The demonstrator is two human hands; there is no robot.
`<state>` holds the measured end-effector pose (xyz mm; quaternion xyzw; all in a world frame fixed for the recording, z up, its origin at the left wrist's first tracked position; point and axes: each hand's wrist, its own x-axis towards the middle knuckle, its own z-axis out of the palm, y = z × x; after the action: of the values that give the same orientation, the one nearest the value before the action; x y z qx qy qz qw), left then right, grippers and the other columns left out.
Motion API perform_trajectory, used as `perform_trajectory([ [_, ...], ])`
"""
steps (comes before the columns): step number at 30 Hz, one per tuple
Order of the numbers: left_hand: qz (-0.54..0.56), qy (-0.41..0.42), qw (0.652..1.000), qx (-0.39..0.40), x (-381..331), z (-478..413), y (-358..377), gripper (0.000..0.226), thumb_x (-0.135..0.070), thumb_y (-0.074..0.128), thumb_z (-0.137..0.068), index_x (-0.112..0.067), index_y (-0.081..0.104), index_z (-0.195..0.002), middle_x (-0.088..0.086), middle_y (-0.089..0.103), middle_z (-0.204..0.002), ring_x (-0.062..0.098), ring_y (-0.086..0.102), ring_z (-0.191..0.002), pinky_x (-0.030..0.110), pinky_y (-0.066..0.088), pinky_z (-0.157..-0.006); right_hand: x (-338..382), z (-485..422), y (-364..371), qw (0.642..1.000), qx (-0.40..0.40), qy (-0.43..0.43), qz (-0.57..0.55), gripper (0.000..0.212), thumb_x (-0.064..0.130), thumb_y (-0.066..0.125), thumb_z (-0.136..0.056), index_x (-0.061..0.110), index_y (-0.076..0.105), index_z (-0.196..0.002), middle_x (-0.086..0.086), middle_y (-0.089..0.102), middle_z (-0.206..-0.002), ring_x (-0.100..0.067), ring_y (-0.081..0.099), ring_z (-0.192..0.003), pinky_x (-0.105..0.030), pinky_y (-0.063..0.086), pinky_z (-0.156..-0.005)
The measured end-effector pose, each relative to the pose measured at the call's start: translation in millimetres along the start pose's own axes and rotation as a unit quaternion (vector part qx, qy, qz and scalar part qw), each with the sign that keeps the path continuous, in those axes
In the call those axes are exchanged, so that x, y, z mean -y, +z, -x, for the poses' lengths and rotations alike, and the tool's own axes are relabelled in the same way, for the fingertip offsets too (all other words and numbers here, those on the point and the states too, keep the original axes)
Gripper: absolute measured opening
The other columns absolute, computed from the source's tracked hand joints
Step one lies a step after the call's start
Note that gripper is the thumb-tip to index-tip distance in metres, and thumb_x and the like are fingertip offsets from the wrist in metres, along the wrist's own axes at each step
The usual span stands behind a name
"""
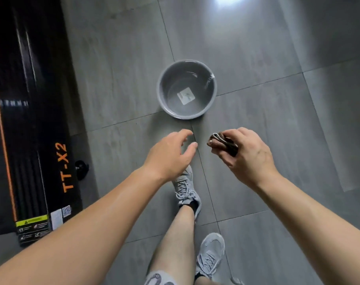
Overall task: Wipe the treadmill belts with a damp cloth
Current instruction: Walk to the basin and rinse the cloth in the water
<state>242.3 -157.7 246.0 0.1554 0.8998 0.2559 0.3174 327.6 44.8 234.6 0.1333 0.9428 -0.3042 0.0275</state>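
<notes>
A: Brown cloth (222,143), folded small, pinched in the right hand (248,154); that grip is clenched on it. The left hand (171,154) hangs released, fingers spread, holding nothing.

B: And the water?

A: The basin (187,89) stands on the floor (278,120) at twelve o'clock from the hands, well apart from them, with a shallow layer of water inside. The treadmill (24,120) lies at nine o'clock, its belt (2,171) dark beside the orange stripe.

B: So the step in hand is wetting the cloth, I'd judge.

A: I think so. Best to dip it fully, then wring it hard over the basin with both hands, so it comes out damp, not dripping. Water on tile near shoes (187,192) is a slip risk, and a soaked cloth could leave the belt wet.

B: Unfold it first?

A: Yes, so it wets evenly.
</notes>
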Motion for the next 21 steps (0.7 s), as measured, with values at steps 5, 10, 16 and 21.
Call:
perform_trajectory([
  [5,0.169,0.036,0.983,0.062,7.2,-79.9,-22.3,0.056,-0.042,0.068,-0.093,-0.026,0.056,-0.145,-0.008,0.064,-0.134,0.001,0.060,-0.121,0.022,0.046,-0.104,-3.0,-93.1,13.1,0.997,0.082,0.007,-0.004,0.041,0.048,0.082,-0.077,0.021,0.062,-0.100,0.007,0.062,-0.091,-0.020,0.056,-0.091,-0.034,0.043,-0.069],
  [10,0.345,-0.013,0.934,0.094,10.6,-158.0,-23.6,0.034,-0.009,0.070,-0.097,-0.017,0.064,-0.129,-0.004,0.073,-0.116,-0.002,0.068,-0.106,0.018,0.050,-0.099,-12.6,-165.6,25.9,0.981,0.160,0.070,-0.085,0.041,0.051,0.081,-0.075,0.027,0.051,-0.090,0.007,0.066,-0.074,-0.018,0.062,-0.068,-0.036,0.052,-0.062],
  [16,0.462,-0.099,0.881,0.011,16.4,-230.7,4.3,0.017,-0.020,0.072,-0.096,-0.014,0.057,-0.092,0.011,0.072,-0.091,0.020,0.067,-0.088,0.049,0.055,-0.097,-52.1,-223.1,46.7,0.929,0.202,0.155,-0.268,0.032,0.034,0.088,-0.077,0.025,0.067,-0.099,-0.002,0.074,-0.086,-0.020,0.072,-0.069,-0.040,0.063,-0.064],
  [21,0.515,-0.196,0.832,-0.067,18.5,-297.4,43.8,0.022,-0.031,0.067,-0.101,-0.016,0.054,-0.093,0.014,0.072,-0.096,0.030,0.072,-0.091,0.058,0.056,-0.097,-112.3,-276.2,82.7,0.873,0.232,0.216,-0.372,0.047,0.028,0.082,-0.074,0.021,0.067,-0.118,-0.012,0.072,-0.112,-0.025,0.072,-0.095,-0.043,0.061,-0.080],
])
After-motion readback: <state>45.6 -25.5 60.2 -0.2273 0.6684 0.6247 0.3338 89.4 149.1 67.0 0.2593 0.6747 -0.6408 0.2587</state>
